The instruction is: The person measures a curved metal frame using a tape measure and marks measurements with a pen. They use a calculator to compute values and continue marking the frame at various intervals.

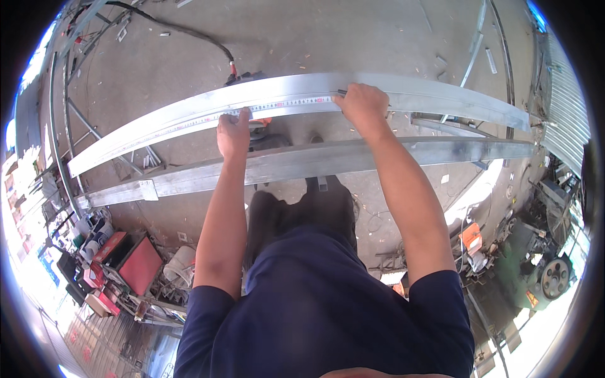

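Observation:
A long silvery metal beam (441, 99) lies crosswise in front of me. Along its near side runs a pale measuring tape (296, 103) with black and red marks. My left hand (233, 133) is closed at the beam's near edge, with thumb and fingers pinching the tape there. Farther right, my right hand (365, 110) rests on the beam with its fingers curled around a thin dark stick, like a pen or marker (342, 92), beside the tape. Most of that stick is hidden by the fingers.
A second metal beam (302, 159) runs nearer to me, roughly parallel. Behind the first beam, a dark cable (189, 30) leads to a partly hidden tool on the floor. A red box (140, 264) stands at left, and a green machine with a wheel (554, 280) at right.

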Demonstrator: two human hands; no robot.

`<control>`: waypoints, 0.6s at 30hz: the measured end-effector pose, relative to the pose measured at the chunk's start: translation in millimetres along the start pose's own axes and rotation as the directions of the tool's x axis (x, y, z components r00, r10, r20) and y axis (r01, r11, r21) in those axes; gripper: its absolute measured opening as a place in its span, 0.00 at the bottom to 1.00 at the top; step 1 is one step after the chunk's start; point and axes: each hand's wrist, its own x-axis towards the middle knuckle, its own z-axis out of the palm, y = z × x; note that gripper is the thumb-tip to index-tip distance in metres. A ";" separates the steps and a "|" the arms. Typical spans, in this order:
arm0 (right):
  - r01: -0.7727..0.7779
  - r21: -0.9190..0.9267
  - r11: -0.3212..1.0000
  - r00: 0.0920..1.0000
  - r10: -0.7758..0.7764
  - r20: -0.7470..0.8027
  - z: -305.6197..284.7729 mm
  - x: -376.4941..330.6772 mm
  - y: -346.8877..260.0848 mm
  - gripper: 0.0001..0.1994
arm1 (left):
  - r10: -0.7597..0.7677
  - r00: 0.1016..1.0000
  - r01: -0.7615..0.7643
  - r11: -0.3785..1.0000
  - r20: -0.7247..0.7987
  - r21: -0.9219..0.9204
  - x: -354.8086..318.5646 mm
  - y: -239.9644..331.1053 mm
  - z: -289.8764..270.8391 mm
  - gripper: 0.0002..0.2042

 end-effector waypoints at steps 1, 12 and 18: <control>0.016 0.030 0.999 1.000 -0.015 -0.009 2.3 0.2 0.3 0.23 | -0.047 0.999 0.046 0.999 0.005 0.008 1.1 3.8 -0.7 0.29; 0.040 -0.033 0.999 0.999 -0.039 0.013 -16.9 -5.2 -0.2 0.24 | -0.173 0.979 0.183 0.979 0.104 -0.091 6.8 9.6 -15.4 0.29; 0.016 -0.154 0.988 0.999 -0.021 -0.030 -27.7 -7.9 64.4 0.29 | -0.190 0.971 0.173 0.977 0.142 0.120 16.1 3.1 -5.8 0.37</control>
